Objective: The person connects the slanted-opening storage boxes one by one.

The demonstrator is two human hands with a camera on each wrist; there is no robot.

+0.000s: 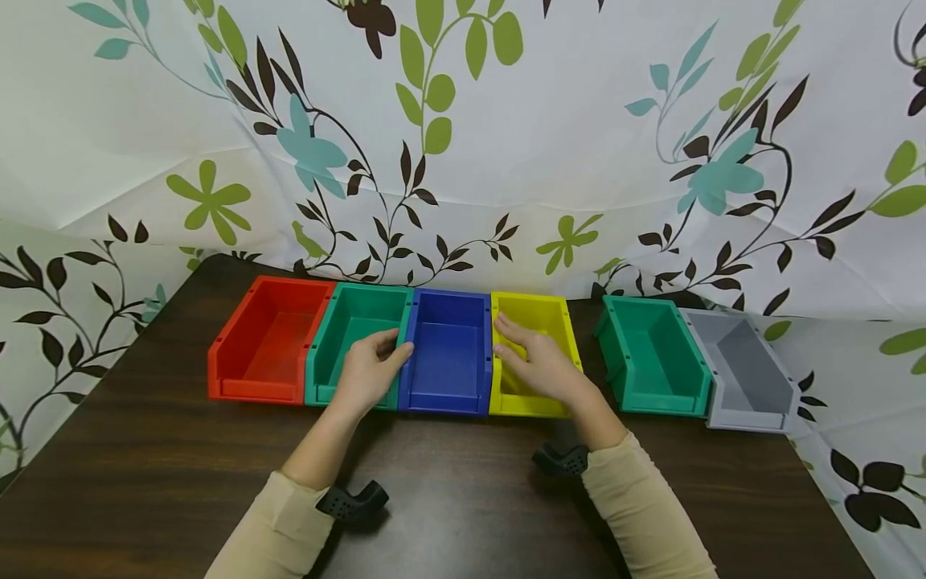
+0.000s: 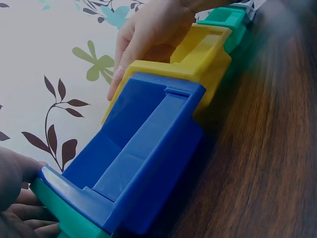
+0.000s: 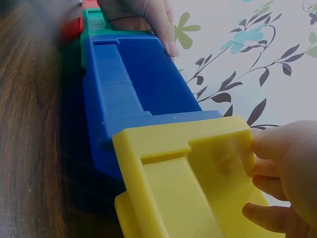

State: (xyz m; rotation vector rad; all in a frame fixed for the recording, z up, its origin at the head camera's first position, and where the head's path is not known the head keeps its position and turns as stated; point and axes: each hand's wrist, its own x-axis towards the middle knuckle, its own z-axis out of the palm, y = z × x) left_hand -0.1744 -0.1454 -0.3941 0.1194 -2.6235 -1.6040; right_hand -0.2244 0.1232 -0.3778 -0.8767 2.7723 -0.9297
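Note:
My left hand point(image 1: 369, 366) is over the left green bin point(image 1: 325, 386), fingers inside it and loosely bent. Its thumb touches the rim beside the blue bin point(image 1: 444, 346). My right hand point(image 1: 538, 362) reaches over the yellow bin point(image 1: 531, 402), fingers spread, fingertips at the wall beside the blue bin. In the right wrist view, the right fingers point(image 3: 270, 141) touch the yellow rim point(image 3: 193, 134). The left wrist view has the left thumb point(image 2: 29, 166) at the blue rim point(image 2: 74, 193). Green, blue and yellow bins stand side by side.
A red bin point(image 1: 275, 346) adjoins the row's left end. Past a gap on the right stand another green bin point(image 1: 654, 354) and a grey bin point(image 1: 745, 370), side by side. All rest on a dark wooden table point(image 1: 448, 498) before a patterned cloth point(image 1: 506, 161).

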